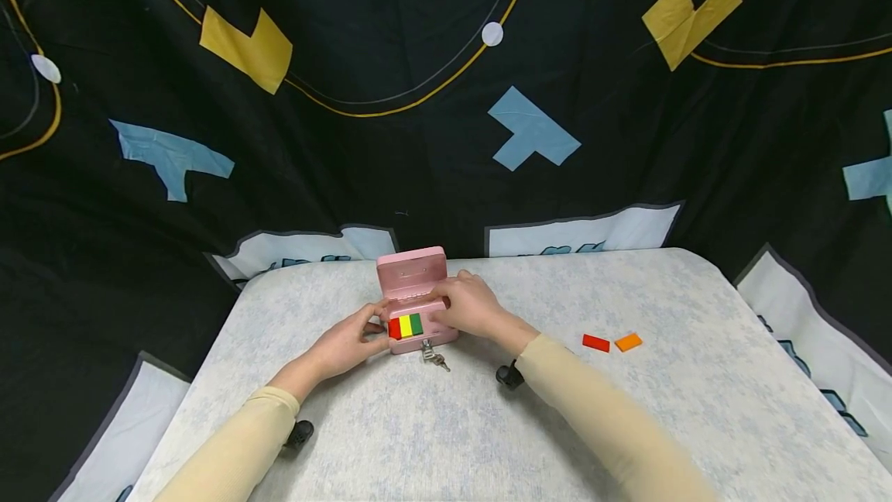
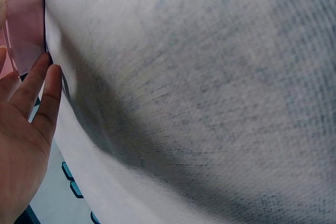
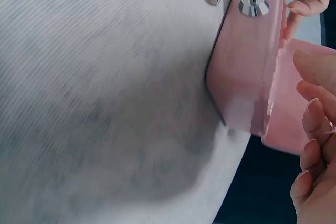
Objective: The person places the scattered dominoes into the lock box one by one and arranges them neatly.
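Observation:
A pink cash box (image 1: 407, 347) stands on the table with its lid (image 1: 409, 269) raised. Side by side in its left part lie a red tile (image 1: 395, 329), a yellow tile (image 1: 406, 326) and a green tile (image 1: 416, 324). At the box's left side is my left hand (image 1: 351, 339), thumb near the front corner and fingers by the wall; its outer fingers (image 2: 51, 95) extend straight. Over the right part of the box is my right hand (image 1: 470, 304), fingers loosely bent, with nothing visible between thumb and fingertips. A set of keys (image 1: 437, 359) hangs from the front lock (image 3: 254, 4).
On the table (image 1: 446, 440) to the right lie a red tile (image 1: 595, 342) and an orange tile (image 1: 629, 342), close together. A black curtain (image 1: 390, 169) with taped shapes rises behind the table's far edge.

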`<state>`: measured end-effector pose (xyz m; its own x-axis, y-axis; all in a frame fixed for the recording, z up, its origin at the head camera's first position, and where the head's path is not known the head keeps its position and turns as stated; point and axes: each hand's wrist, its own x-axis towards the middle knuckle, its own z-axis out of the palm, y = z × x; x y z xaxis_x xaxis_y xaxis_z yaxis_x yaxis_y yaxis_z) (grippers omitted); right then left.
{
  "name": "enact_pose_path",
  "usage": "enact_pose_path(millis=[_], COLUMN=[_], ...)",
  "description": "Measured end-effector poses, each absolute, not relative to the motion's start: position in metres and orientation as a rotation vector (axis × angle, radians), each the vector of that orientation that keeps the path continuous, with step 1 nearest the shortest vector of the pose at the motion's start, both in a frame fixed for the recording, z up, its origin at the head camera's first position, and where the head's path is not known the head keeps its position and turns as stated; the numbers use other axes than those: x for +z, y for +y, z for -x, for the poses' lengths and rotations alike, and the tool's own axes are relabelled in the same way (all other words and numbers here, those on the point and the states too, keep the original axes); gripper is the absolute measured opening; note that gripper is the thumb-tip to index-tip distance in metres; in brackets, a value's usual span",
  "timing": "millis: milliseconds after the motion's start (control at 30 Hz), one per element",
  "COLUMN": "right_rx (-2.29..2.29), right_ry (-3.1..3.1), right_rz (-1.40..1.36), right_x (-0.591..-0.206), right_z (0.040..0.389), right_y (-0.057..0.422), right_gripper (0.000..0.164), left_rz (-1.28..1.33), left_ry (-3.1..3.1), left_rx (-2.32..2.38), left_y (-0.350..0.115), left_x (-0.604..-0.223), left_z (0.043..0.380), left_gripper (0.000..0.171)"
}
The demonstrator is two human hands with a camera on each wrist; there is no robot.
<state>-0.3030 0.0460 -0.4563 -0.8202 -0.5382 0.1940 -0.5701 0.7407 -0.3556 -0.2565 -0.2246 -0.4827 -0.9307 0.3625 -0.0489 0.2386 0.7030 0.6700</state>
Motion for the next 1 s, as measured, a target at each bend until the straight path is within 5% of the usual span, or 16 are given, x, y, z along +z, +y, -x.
enact_pose_path(millis=[1000], right_rx=[0.854], right_ry=[-2.875], right_rz=[-0.702], right_x=[-0.456], right_z=[0.271], right_y=[0.165], right_gripper=[0.033], left_rz=[-0.51], left_ry=[2.737], left_rx=[1.032], left_y=[-0.224], left_x=[-0.483], left_z=[0.255], left_gripper=[0.037])
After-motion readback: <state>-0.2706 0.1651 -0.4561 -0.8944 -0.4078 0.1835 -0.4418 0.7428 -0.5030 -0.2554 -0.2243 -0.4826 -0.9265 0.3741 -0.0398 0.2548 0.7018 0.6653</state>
